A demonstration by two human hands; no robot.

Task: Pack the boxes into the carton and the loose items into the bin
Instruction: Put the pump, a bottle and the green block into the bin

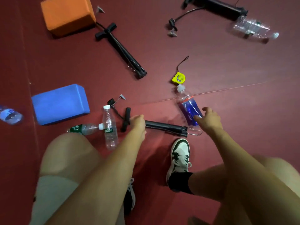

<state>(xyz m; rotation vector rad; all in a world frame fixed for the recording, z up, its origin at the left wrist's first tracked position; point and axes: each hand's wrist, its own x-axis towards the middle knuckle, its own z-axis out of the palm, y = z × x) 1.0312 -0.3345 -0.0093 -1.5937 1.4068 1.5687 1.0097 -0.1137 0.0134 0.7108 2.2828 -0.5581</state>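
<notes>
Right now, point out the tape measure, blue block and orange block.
tape measure point(178, 78): head view, yellow casing.
blue block point(60, 103): head view, top face.
orange block point(68, 13): head view, top face.

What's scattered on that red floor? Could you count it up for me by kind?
Foam blocks: 2 (orange, blue)
Black hand pumps: 3
Plastic bottles: 5
Yellow tape measure: 1
Total: 11
</notes>
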